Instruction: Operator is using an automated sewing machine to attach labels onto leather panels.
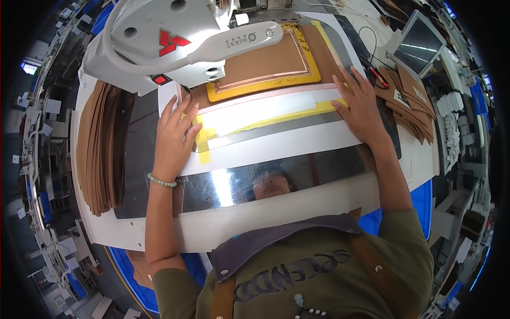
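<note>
Both of my hands rest flat, fingers spread, on a white sheet with yellow tape [265, 113] in front of a sewing machine [143, 40]. My left hand [174, 133] lies at its left end, fingertips by the edge of a brown leather-like panel [324, 56]. At the right end is my right hand [362, 106], its thumb near a strip of yellow tape and its fingers at the panel's right side. A yellow rectangular frame [265, 91] sits on the panel, partly hidden under the machine head and its white lamp [236, 42].
On the left stands a stack of brown panels [101, 149]. More brown pieces [409, 106] lie at the right, near a red-and-black hand tool [380, 78] and a tilted screen [419, 42]. A shiny metal plate [313, 173] lies nearest me; a blue bin [422, 204] is below the table.
</note>
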Demonstrator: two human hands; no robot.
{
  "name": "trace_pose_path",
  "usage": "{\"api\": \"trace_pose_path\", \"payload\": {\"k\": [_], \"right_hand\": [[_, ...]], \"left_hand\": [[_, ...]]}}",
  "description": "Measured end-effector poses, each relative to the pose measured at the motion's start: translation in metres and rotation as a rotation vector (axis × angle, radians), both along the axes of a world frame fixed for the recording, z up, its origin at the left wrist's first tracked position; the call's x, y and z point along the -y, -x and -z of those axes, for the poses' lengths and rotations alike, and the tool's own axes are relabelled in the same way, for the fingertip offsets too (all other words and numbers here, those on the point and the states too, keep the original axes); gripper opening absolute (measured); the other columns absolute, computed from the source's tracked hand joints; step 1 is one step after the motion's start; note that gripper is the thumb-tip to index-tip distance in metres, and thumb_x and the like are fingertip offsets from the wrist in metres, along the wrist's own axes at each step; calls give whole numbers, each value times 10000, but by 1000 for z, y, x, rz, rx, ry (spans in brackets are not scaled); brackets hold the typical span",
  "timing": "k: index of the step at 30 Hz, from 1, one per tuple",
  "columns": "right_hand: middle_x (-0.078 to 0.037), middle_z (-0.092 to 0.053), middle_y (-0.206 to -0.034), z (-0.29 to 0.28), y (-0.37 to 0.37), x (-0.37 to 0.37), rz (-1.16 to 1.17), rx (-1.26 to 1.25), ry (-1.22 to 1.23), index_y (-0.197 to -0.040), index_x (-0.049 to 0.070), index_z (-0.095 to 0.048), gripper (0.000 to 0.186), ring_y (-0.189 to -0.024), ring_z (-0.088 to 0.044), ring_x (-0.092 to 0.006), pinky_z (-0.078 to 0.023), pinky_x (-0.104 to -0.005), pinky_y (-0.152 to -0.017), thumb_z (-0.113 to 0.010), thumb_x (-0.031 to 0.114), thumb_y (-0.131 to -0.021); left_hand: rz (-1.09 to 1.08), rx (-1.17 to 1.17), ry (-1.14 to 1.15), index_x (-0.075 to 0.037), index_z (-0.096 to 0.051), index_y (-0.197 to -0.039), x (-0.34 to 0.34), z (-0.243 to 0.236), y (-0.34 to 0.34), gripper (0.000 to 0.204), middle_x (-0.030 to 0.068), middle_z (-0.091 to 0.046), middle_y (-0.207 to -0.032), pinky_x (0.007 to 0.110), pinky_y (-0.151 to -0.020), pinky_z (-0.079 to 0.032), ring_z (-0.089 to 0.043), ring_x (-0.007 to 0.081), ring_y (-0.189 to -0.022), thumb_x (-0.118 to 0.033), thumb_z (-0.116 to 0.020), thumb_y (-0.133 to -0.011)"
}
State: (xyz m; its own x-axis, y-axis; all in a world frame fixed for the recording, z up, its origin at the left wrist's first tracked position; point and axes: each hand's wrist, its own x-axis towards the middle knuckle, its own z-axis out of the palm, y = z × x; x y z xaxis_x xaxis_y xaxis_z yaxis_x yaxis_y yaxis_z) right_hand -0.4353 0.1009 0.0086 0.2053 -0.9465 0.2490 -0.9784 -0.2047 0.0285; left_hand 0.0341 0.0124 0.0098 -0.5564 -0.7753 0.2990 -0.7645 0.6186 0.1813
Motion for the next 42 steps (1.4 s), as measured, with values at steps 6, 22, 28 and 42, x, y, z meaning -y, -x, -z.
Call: {"api": "trace_pose_path", "payload": {"k": [6,22,28,42], "right_hand": [[-114,-334,-1758,2,0,0,-18,61,41,-1581,116,-559,576,-1629,-252,-357,-214,-572,-1299,-515,460,-1121],[-150,-381,-1724,5,1,-1,16,74,-29,-1573,166,-577,540,-1619,-267,-384,-224,-564,-1294,-537,451,-1116],[-171,-424,-1692,10,1,2,-71,138,64,-1534,145,-615,524,-1592,-314,-378,-261,-560,-1261,-584,436,-1099],[-184,-439,-1670,0,11,4,-65,211,160,-1451,101,-664,515,-1606,-290,-360,-259,-600,-1266,-586,465,-1095]], "left_hand": [[-77,-118,183,-101,-692,-1448,3,-6,-6,464,141,-610,-1552,505,-1192,-425,-507,393,-1475,-216,-732,-1001],[-8,135,76,-103,-695,-1449,-3,-10,-2,512,121,-565,-1609,472,-1182,-440,-520,382,-1461,-239,-766,-960],[36,79,25,-62,-695,-1433,-1,-7,-7,441,153,-585,-1578,466,-1223,-408,-525,376,-1459,-144,-705,-1000],[53,-1,-43,-47,-650,-1489,6,-4,-12,457,186,-539,-1619,483,-1242,-356,-492,378,-1493,-106,-637,-1036]]}}
